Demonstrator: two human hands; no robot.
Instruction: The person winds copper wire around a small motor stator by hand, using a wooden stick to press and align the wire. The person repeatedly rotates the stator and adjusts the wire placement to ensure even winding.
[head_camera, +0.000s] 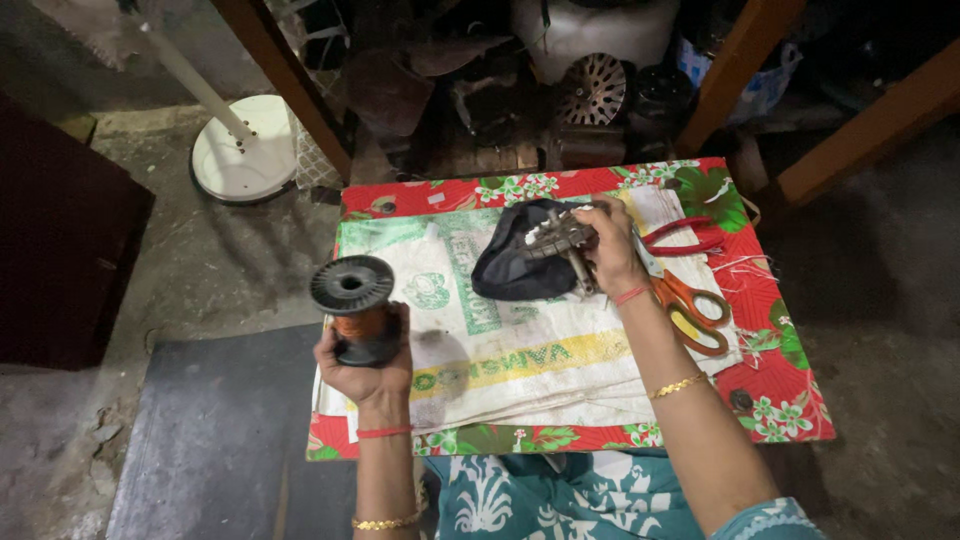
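Viewing from the head camera, looking down onto a low work board: the left hand (368, 368) is closed around a black spool (353, 308) wound with copper-coloured wire, gripping the lower flange and core so that the spool stands upright above the left edge of the white woven sack (520, 370) spread over the board; the right hand (608, 245) is closed on a small metal winding former (560, 238), held over a dark cloth pouch (520, 265) that lies on the sack near its far edge; whether any wire runs between spool and former cannot be told, so the work appears, as a judgement, to be at an early stage, with the spool full and no finished coil visible; orange-handled scissors (690, 312) lie just beside the right wrist and red-handled pliers (685, 235) lie beyond them, both untouched; the left forearm rises from the lower edge with the wrist straight and the palm turned inward; the right forearm extends diagonally from the lower right, wrist slightly bent, fingers curled round the former; a red floral cloth (780, 390) borders the sack.
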